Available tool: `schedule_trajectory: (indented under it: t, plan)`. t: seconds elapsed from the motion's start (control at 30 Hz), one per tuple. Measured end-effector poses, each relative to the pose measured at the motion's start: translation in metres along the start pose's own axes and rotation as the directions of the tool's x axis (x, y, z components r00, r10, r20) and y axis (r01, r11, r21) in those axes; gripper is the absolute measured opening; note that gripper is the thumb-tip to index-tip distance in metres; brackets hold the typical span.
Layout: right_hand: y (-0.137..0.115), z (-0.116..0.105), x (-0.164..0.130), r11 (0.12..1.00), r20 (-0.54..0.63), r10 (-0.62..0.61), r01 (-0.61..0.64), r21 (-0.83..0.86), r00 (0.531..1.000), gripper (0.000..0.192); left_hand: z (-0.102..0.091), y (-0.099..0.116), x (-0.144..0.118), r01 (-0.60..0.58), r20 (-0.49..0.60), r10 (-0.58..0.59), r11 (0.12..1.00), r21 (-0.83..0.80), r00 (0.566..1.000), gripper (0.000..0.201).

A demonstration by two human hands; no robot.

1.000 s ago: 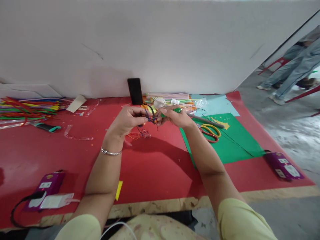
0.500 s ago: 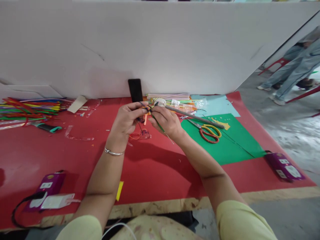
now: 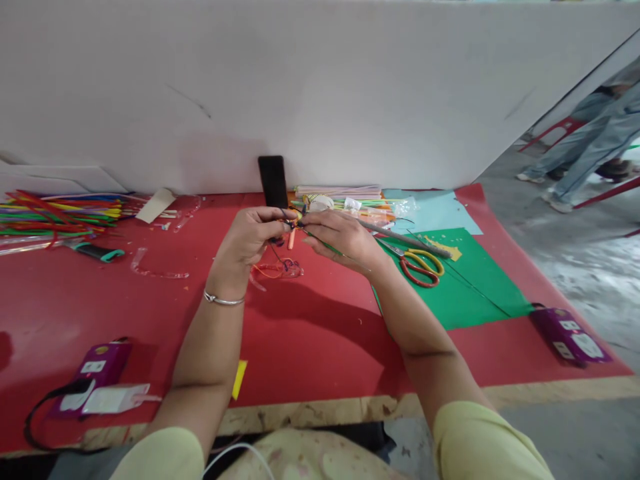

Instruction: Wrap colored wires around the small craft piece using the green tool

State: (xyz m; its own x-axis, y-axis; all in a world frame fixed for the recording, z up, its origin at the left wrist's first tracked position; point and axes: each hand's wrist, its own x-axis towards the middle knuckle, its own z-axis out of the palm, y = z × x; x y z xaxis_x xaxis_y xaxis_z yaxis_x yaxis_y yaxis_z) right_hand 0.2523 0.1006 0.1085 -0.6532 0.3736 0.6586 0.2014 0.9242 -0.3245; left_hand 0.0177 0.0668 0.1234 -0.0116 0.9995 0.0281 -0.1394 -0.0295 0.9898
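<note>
Right hand (image 3: 345, 239) has swung its thin green stick (image 3: 320, 240) down and flatter than a moment ago; left hand (image 3: 253, 237) still pinches the small bundle of coloured wires (image 3: 291, 228), held above the red tabletop's (image 3: 150, 313) far edge — winding continues.

Small craft piece (image 3: 293, 230) mostly hidden between hands (colours blurred), bystander (image 3: 595, 127) cut off at edge
</note>
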Motion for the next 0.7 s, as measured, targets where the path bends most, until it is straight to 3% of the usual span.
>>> schedule_trajectory:
  t: [0.17, 0.27, 0.33, 0.4, 0.47, 0.53, 0.6, 0.7]
  plan:
    - [-0.010, -0.013, 0.002, 0.959, 0.015, 0.102, -0.102, 0.263, 0.995, 0.036, -0.003, -0.001, 0.000, -0.012, 0.070, 0.005, 0.995, 0.099, 0.998, 0.018]
    - [-0.007, -0.015, 0.000, 0.849, 0.032, 0.242, -0.227, 0.477, 0.970, 0.039, -0.006, 0.000, -0.002, 0.000, 0.156, -0.010, 0.998, 0.065, 0.988, 0.020]
    - [-0.002, -0.011, -0.001, 0.688, 0.101, 0.336, -0.317, 0.653, 0.936, 0.042, -0.007, 0.001, -0.002, 0.015, 0.192, -0.017, 1.000, 0.014, 0.981, 0.024]
    - [0.005, -0.002, -0.001, 0.465, 0.186, 0.399, -0.373, 0.803, 0.898, 0.047, -0.006, 0.002, -0.003, 0.023, 0.204, -0.014, 0.999, -0.041, 0.979, 0.027]
    - [0.012, 0.010, 0.001, 0.273, 0.245, 0.440, -0.388, 0.880, 0.864, 0.053, -0.002, 0.003, -0.004, 0.030, 0.215, -0.011, 0.996, -0.082, 0.977, 0.026]
    - [0.015, 0.024, 0.004, 0.154, 0.269, 0.488, -0.386, 0.910, 0.830, 0.056, 0.004, 0.004, -0.005, 0.018, 0.207, 0.007, 0.992, -0.122, 0.978, 0.024]
    - [0.015, 0.036, 0.005, 0.111, 0.250, 0.558, -0.370, 0.922, 0.791, 0.057, 0.011, 0.003, -0.006, -0.022, 0.160, 0.047, 0.989, -0.149, 0.986, 0.022]
    - [0.009, 0.045, 0.004, 0.223, 0.171, 0.629, -0.387, 0.895, 0.758, 0.060, 0.019, 0.000, -0.005, -0.082, 0.056, 0.089, 0.989, -0.124, 0.994, 0.023]
